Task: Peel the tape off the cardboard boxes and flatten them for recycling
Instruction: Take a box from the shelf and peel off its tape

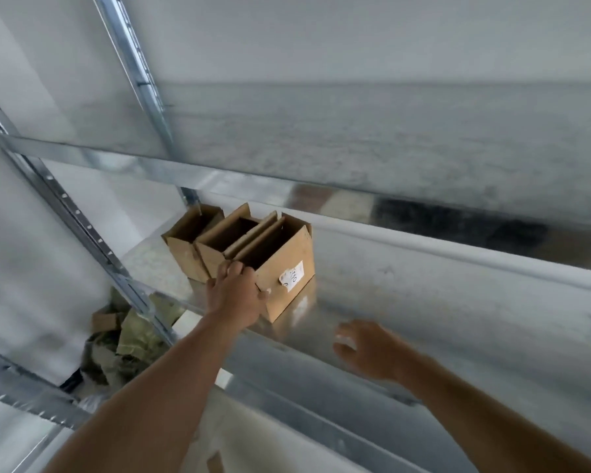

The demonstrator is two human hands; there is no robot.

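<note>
Gripping near top corner of the right box (287, 257) with left hand (234, 291); right hand (365, 349) spread, empty, over the shelf (440, 302). Probably light and stiff: lift by rim.

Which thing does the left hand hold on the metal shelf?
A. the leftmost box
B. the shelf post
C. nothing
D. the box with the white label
D: the left hand grips the near top corner of the labelled box, fingers over its rim and thumb on its side.

Three cardboard boxes (284, 264); one white label (291, 275); one metal shelf (372, 291); two hands: left hand (234, 295), right hand (365, 349).
</note>
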